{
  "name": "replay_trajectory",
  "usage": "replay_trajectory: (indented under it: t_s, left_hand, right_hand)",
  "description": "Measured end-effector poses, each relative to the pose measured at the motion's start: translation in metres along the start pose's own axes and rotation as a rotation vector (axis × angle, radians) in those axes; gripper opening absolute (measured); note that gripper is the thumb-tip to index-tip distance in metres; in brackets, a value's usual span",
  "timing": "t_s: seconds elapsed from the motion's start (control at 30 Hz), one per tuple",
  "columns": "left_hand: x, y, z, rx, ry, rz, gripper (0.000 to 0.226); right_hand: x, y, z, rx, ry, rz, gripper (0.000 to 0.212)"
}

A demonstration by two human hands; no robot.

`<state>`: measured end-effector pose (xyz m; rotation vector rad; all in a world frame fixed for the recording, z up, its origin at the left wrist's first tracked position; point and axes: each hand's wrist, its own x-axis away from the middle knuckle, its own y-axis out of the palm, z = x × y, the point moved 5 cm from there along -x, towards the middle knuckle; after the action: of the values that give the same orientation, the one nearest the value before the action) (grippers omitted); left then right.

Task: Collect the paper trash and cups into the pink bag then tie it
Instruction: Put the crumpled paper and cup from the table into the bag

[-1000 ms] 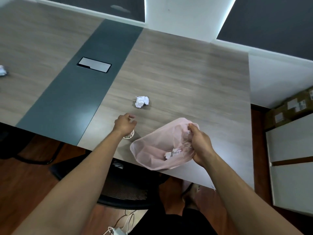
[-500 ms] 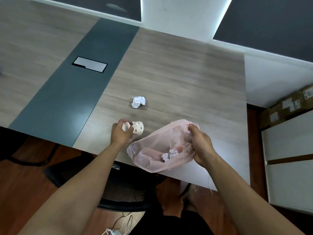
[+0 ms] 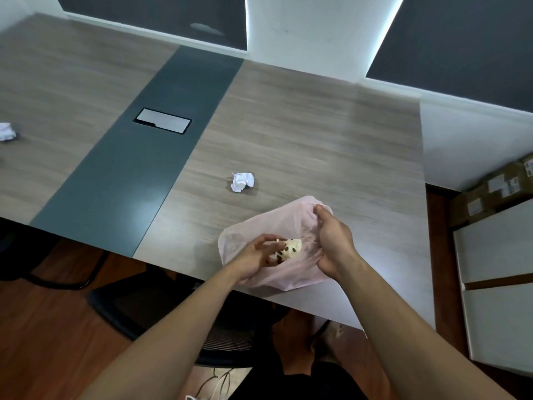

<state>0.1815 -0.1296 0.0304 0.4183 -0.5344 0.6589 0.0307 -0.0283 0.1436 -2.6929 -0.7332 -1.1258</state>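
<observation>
Over one pink bag point(image 3: 291, 219), one cup point(image 3: 290, 249); beyond, two paper balls point(image 3: 242, 181) point(image 3: 7, 131).

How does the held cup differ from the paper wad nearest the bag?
The cup is cream with dark spots; the paper wad is white. The left hand holds the cup at the pink bag; the wad lies free on the table, apart from the bag. Both are small.

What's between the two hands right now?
Head view: the cup, held by the left hand, over the mouth of the bag that the right hand grips.
</observation>
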Motion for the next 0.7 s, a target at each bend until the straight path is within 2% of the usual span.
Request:
replay_trajectory:
  t_s: [0.07, 0.13, 0.2, 0.3, 0.43, 0.5, 0.57, 0.6, 0.63, 0.7]
  left_hand:
    - [-0.004, 0.014, -0.012, -0.198, 0.035, 0.075, 0.023]
    - [-0.008, 0.025, -0.020, -0.298, 0.032, 0.104, 0.017]
    - [-0.011, 0.030, -0.028, -0.466, 0.027, 0.118, 0.017]
    - [-0.015, 0.027, -0.034, -0.638, -0.028, 0.135, 0.030]
    - [-0.029, 0.021, -0.028, -0.767, -0.151, 0.125, 0.070]
    - [-0.034, 0.024, -0.009, -0.888, -0.182, 0.078, 0.078]
    - [-0.033, 0.026, 0.018, -0.880, -0.145, -0.009, 0.056]
    - [-0.032, 0.027, 0.032, -0.818, -0.133, -0.077, 0.039]
    - [-0.030, 0.027, 0.046, -0.742, -0.130, -0.147, 0.032]
    - [-0.028, 0.024, 0.080, -0.556, -0.134, -0.229, 0.034]
  right_hand:
    - [0.001, 0.004, -0.002, -0.051, 0.006, -0.008, 0.022]
    - [0.006, 0.007, -0.005, -0.077, 0.010, -0.010, 0.023]
    - [0.008, 0.007, -0.011, -0.102, 0.004, -0.006, 0.024]
    - [0.008, 0.006, -0.021, -0.127, -0.019, -0.015, 0.027]
    - [0.001, 0.002, -0.034, -0.108, -0.043, -0.007, 0.023]
    - [-0.006, 0.001, -0.038, -0.089, -0.048, -0.005, 0.023]
    - [-0.016, 0.001, -0.043, -0.071, -0.045, 0.001, 0.023]
    - [-0.021, 0.000, -0.045, -0.065, -0.040, 0.002, 0.022]
    - [-0.027, 0.001, -0.048, -0.064, -0.035, 0.004, 0.023]
    - [-0.039, 0.004, -0.054, -0.062, -0.031, 0.012, 0.024]
